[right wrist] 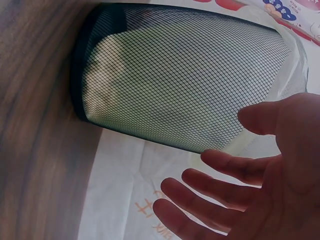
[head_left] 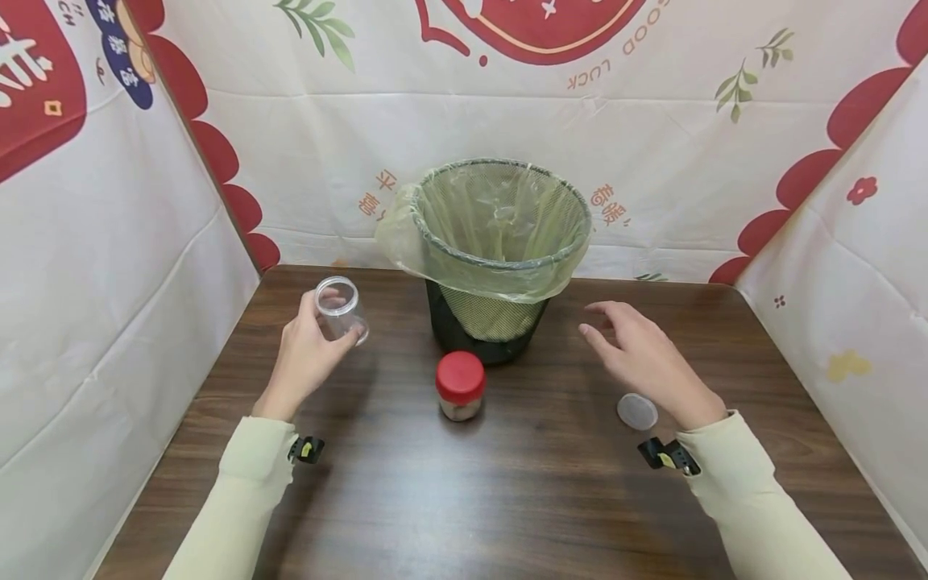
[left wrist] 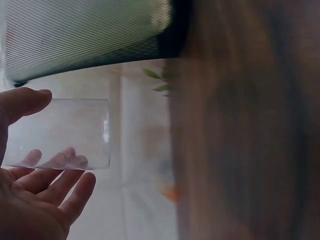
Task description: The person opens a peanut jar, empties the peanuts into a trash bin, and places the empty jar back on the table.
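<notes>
My left hand (head_left: pixel 308 354) holds a clear, empty, lidless plastic jar (head_left: pixel 339 308) above the table's left side; in the left wrist view the jar (left wrist: pixel 60 134) sits between thumb and fingers (left wrist: pixel 60 177). My right hand (head_left: pixel 638 354) hovers open over the table right of the bin, fingers spread and holding nothing; the right wrist view shows its fingers (right wrist: pixel 220 187) near the mesh bin (right wrist: pixel 185 80). A small clear lid (head_left: pixel 637 411) lies on the table by my right wrist. A second jar with a red lid (head_left: pixel 460 385) stands in front of the bin.
A black mesh waste bin (head_left: pixel 500 250) lined with a green plastic bag stands at the back middle of the dark wooden table (head_left: pixel 507 499). Printed white and red cloth walls close in the left, back and right sides.
</notes>
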Action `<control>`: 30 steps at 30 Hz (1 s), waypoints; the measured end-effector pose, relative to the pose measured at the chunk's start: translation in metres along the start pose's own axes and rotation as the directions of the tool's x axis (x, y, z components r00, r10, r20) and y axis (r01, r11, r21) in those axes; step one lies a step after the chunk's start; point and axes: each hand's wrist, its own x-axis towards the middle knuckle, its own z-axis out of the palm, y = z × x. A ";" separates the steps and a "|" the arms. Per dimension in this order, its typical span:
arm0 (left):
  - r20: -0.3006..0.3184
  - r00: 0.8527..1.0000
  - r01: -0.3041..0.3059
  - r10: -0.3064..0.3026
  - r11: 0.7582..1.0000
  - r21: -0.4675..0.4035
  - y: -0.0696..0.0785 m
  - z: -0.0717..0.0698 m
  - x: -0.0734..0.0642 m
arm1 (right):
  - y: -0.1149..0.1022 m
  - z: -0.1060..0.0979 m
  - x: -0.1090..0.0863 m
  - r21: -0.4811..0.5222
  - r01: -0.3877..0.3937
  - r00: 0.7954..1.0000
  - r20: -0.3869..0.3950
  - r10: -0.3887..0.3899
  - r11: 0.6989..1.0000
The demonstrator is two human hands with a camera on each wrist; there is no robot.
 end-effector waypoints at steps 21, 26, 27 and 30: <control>0.101 0.976 0.177 -0.190 0.976 0.124 -0.047 0.005 -0.028 | 0.007 0.011 -0.014 0.007 0.001 0.998 0.061 -0.001 1.000; 0.120 0.964 0.220 -0.237 0.965 0.141 -0.052 0.005 -0.030 | 0.008 0.010 -0.014 0.014 0.001 0.997 0.074 -0.002 1.000; 0.123 0.963 0.223 -0.241 0.964 0.142 -0.053 0.005 -0.030 | 0.008 0.010 -0.014 0.013 0.000 0.997 0.076 -0.001 1.000; 0.137 0.958 0.234 -0.252 0.963 0.136 -0.053 0.005 -0.029 | 0.009 0.009 -0.013 0.010 -0.002 0.997 0.081 0.002 1.000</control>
